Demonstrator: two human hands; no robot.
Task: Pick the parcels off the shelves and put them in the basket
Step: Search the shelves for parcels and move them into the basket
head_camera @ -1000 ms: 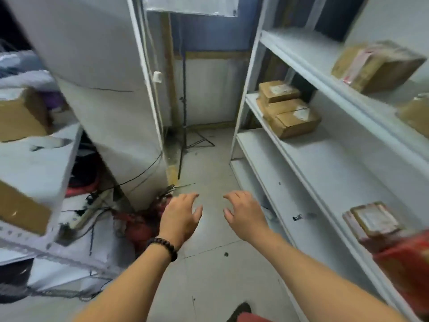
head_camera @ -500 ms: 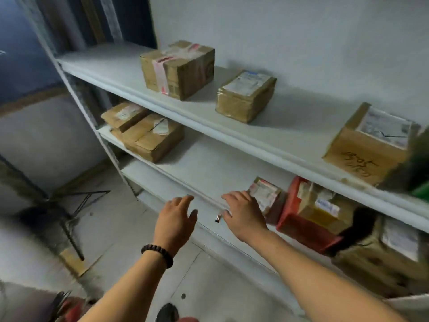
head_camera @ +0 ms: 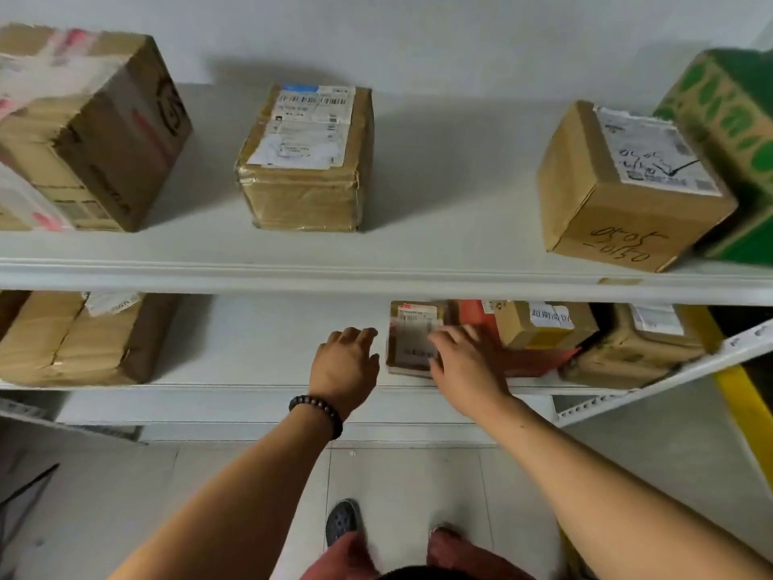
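Wall [head_camera: 460, 43] is painted plain white | shelves [head_camera: 439, 244] are finished in white metal | floor [head_camera: 410, 487] is laid in pale grey tiles | yellow strip [head_camera: 740, 403] is seen at right

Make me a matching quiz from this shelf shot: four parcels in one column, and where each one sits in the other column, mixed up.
Things:
1. green box
2. box with handwritten numbers
3. red parcel
4. small labelled parcel

Places:
A. lower shelf, just right of the right hand
B. upper shelf, far right edge
C. lower shelf, between left hand and right hand
D. upper shelf, left of the green box

Pairs: 1-B, 2-D, 3-A, 4-C
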